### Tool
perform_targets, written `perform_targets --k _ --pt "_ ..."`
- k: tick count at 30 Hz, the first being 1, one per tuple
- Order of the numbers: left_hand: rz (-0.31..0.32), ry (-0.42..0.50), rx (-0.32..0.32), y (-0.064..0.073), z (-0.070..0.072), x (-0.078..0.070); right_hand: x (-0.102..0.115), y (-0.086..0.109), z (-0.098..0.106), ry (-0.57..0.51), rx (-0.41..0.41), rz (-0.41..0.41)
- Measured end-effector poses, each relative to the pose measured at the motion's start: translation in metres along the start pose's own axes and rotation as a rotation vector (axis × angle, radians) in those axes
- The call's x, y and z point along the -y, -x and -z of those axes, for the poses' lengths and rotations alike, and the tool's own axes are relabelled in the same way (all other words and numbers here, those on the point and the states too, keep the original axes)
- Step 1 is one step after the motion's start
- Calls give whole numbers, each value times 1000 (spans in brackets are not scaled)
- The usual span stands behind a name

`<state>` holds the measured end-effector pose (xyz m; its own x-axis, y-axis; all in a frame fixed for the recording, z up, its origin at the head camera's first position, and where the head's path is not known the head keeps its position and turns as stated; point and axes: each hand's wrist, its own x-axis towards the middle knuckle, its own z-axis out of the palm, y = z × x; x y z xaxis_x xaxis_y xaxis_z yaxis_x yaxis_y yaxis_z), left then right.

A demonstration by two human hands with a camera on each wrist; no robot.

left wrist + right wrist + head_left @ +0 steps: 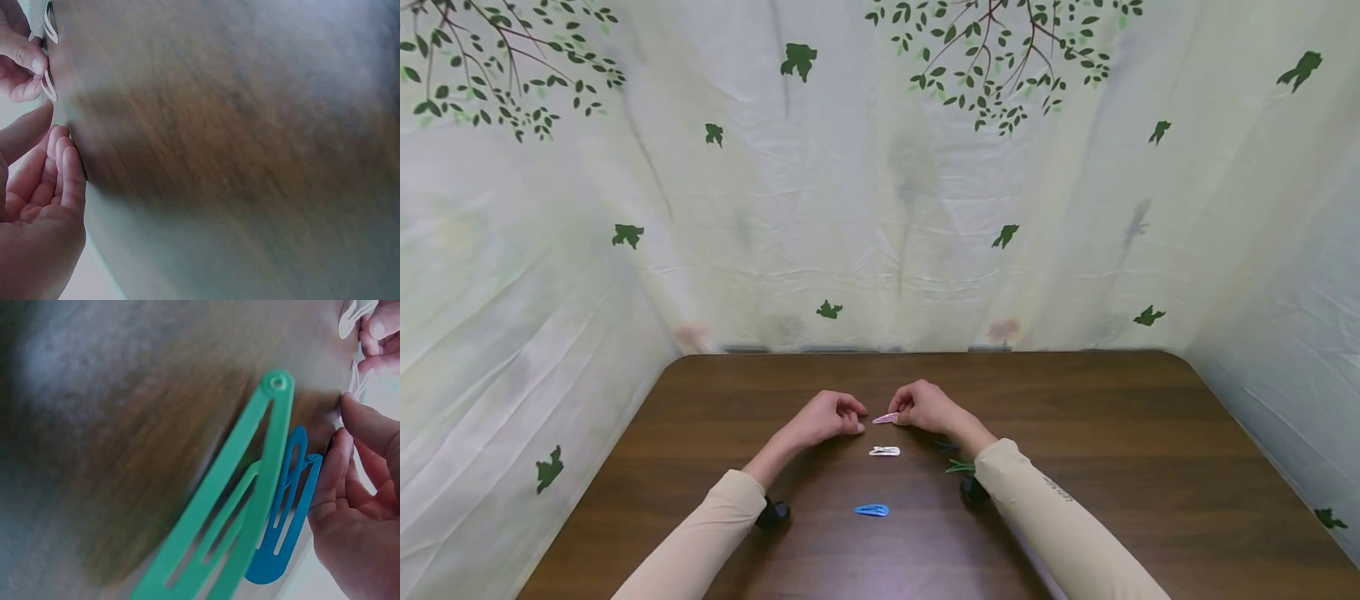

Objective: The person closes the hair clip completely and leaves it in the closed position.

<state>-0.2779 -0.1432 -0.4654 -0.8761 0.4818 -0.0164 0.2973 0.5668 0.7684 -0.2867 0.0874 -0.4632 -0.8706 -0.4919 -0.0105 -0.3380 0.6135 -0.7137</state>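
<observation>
Brown tabletop (1090, 417) beneath, the right hand (925, 407) pinches a pink clip (883, 419) at its nine o'clock; the left hand (827, 417), relaxed, holds nothing. Probably light, springy, slick, the clip suits pinching at one end.

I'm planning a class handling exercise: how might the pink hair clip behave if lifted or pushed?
The pink hair clip looks stiff: it juts straight from the right hand. It is probably light, being small and slim. Its flattish, tapered shape seems unlikely to roll.
</observation>
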Motion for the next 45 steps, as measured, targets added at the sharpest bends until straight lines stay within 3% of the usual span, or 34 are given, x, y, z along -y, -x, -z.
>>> perform_targets --k 13,18,30,39,45 --pt "7 34 -20 0 -1 4 5 6 0 101 -24 52" --pt "11 62 -43 4 0 2 6 9 2 115 -13 43" --pt "7 70 -76 12 1 0 10 25 7 102 -72 82" --pt "14 121 -174 20 -4 -12 14 37 8 63 -163 123" --pt "21 129 -228 26 -4 -24 25 48 6 20 -294 130"
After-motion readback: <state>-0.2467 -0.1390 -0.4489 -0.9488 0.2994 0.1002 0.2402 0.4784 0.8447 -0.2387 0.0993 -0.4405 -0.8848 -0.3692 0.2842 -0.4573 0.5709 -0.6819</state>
